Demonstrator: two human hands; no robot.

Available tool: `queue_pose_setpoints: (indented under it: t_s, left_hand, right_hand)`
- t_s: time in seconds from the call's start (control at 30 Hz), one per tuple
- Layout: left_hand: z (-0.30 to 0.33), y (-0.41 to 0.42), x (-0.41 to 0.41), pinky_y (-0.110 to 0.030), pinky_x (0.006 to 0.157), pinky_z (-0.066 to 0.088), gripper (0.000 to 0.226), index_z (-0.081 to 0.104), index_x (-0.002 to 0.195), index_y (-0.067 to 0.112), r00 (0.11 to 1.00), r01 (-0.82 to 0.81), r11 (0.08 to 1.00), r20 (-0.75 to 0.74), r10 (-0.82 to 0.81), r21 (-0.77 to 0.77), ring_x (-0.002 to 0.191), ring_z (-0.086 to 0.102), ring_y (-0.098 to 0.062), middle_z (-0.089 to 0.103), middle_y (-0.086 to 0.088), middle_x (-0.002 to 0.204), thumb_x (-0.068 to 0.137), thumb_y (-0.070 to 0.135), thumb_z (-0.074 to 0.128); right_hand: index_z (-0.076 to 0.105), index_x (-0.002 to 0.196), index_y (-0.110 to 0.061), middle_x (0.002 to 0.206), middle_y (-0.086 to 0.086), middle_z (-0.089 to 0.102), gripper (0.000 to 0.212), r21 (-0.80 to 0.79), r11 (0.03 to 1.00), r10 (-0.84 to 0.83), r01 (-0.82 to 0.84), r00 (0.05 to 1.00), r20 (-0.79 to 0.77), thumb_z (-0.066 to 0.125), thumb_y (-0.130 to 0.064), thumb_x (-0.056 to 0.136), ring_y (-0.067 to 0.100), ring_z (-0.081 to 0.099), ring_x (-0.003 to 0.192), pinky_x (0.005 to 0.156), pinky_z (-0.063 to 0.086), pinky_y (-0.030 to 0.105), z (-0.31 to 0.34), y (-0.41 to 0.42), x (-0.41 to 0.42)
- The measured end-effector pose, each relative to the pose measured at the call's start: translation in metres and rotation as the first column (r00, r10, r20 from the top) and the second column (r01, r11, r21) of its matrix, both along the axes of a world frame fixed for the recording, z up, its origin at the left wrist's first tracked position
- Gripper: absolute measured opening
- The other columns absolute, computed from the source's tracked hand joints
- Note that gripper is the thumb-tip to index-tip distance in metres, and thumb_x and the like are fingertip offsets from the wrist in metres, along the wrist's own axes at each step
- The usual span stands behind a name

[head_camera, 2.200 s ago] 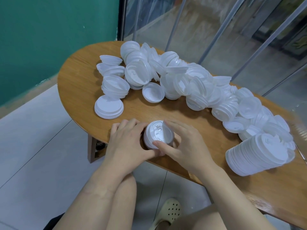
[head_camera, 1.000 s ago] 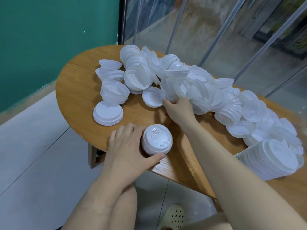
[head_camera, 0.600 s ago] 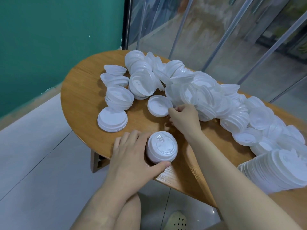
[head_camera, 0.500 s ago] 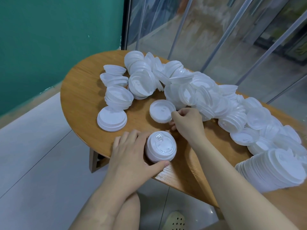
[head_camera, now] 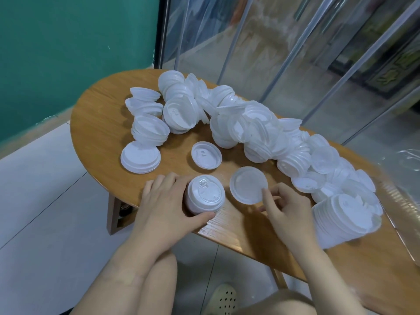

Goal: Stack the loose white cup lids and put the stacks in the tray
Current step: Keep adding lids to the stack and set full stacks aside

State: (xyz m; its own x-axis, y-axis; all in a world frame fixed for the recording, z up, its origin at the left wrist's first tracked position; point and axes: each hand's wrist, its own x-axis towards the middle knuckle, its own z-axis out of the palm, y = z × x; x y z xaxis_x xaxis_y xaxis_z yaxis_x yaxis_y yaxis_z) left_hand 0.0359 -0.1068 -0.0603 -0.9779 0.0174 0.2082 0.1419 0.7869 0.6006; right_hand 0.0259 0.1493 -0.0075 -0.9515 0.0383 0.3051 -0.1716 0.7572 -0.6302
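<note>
My left hand (head_camera: pixel 167 202) grips a short upright stack of white lids (head_camera: pixel 203 194) near the front edge of the wooden table (head_camera: pixel 100 123). My right hand (head_camera: pixel 286 212) pinches the near edge of a single white lid (head_camera: pixel 247 186), held flat just right of that stack. Another single lid (head_camera: pixel 206 155) lies upside down behind them. A large heap of loose white lids (head_camera: pixel 256 130) runs across the back of the table. A long stack of lids (head_camera: pixel 345 218) lies on its side at the right. No tray is clearly visible.
A flat low stack of lids (head_camera: pixel 140 157) sits at the left front, with bowl-like piles (head_camera: pixel 151 129) behind it. Crinkled clear plastic (head_camera: pixel 406 160) shows at the far right edge. A green wall is left, glass panels behind. My knees and a sandal are below the table.
My right hand left the stack, reached to the heap, pulled one lid out and brought it back beside the stack. The left hand stayed on the stack.
</note>
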Motion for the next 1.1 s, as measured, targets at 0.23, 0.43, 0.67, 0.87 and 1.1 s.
queue_pose_setpoints:
  t_s: [0.23, 0.43, 0.67, 0.87, 1.1]
  left_hand:
    - [0.000, 0.002, 0.000, -0.030, 0.093, 0.029, 0.077, 0.056, 0.124, 0.044, 1.000, -0.013, 1.000, 0.001, 0.013, -0.006, 0.101, 0.043, -0.008, 0.048, 0.020, 0.103, 0.062, 0.089, 0.056]
    - [0.000, 0.002, 0.001, -0.035, 0.096, 0.035, 0.070, 0.056, 0.124, 0.045, 1.000, -0.016, 1.000, -0.004, 0.016, 0.012, 0.101, 0.044, -0.007, 0.048, 0.022, 0.104, 0.066, 0.085, 0.058]
    - [0.000, 0.003, 0.000, -0.033, 0.096, 0.034, 0.073, 0.055, 0.125, 0.045, 1.000, -0.023, 1.000, 0.003, 0.023, -0.010, 0.103, 0.045, -0.008, 0.049, 0.021, 0.104, 0.064, 0.085, 0.060]
    - [0.001, 0.003, -0.001, -0.034, 0.097, 0.034, 0.073, 0.055, 0.125, 0.044, 1.000, -0.013, 1.000, 0.024, 0.013, -0.011, 0.103, 0.044, -0.009, 0.048, 0.021, 0.105, 0.062, 0.082, 0.054]
    - [0.004, 0.001, 0.000, -0.028, 0.091, 0.026, 0.073, 0.052, 0.128, 0.043, 0.999, 0.016, 1.000, 0.044, -0.016, -0.018, 0.101, 0.041, -0.008, 0.046, 0.021, 0.106, 0.061, 0.075, 0.049]
  right_hand:
    - [0.066, 0.082, -0.014, 0.072, -0.008, 0.063, 0.018, 0.426, 0.897, 0.279, -0.115, 0.895, -0.347, 0.066, -0.023, 0.098, 0.012, 0.059, 0.060, 0.045, 0.049, 0.036, -0.009, -0.016, 0.000]
    - [0.073, 0.113, -0.008, 0.103, 0.001, 0.073, 0.022, 0.453, 0.862, 0.415, -0.226, 0.829, -0.375, 0.066, -0.021, 0.097, 0.018, 0.069, 0.088, 0.069, 0.057, 0.031, -0.023, -0.043, 0.002]
    - [0.060, 0.137, -0.007, 0.123, 0.010, 0.064, 0.037, 0.411, 0.847, 0.471, -0.338, 0.835, -0.284, 0.060, -0.011, 0.101, 0.026, 0.066, 0.102, 0.073, 0.057, 0.040, -0.042, -0.037, 0.004]
    - [0.059, 0.135, -0.012, 0.128, 0.016, 0.061, 0.029, 0.447, 0.804, 0.537, -0.391, 0.801, -0.265, 0.055, -0.013, 0.105, 0.030, 0.064, 0.115, 0.088, 0.055, 0.042, -0.041, -0.042, 0.005]
    - [0.058, 0.132, -0.014, 0.141, 0.015, 0.056, 0.032, 0.348, 0.810, 0.564, -0.471, 0.789, -0.245, 0.061, -0.027, 0.103, 0.030, 0.055, 0.135, 0.103, 0.052, 0.042, -0.035, -0.049, 0.007]
